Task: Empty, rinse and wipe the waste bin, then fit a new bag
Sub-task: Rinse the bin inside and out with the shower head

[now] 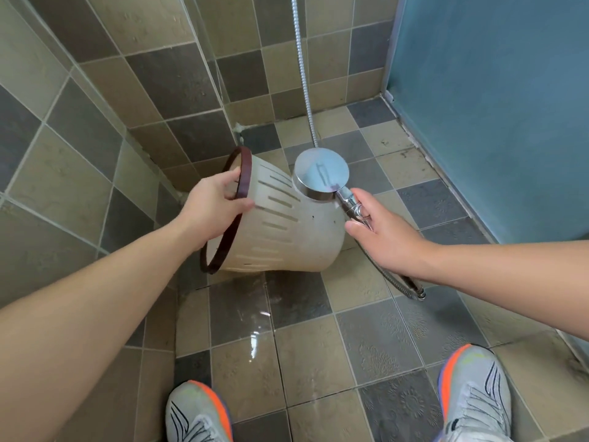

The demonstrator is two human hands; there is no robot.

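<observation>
Head view, looking down: nearest us we see two grey-and-orange shoes, one (199, 413) below the left forearm and one (476, 393) below the right forearm, standing on a tiled floor (376, 342) that shines wet in the patch between them and the hands. Above that, our left hand (215, 207) grips the waste bin (287, 237) at its dark brown rim (243, 173), thumb on the slotted outer wall, fingers hooked over the rim into the mouth. We see the bin tipped on its side, mouth toward the left wall, closed bottom pointing right toward the other hand, lower edge near or on the floor, cannot tell which. Our right hand (385, 231) is just right of the bin's bottom, fingers loosely curled round the chrome handle of the shower head (320, 173). We see the round head face down, just above the bin's base end. A metal hose (395, 280) loops below the right wrist and another stretch (302, 74) runs up beyond the head. Farthest: tiled walls (143, 74) beyond the left hand, blue panel (494, 106) beyond the right.
</observation>
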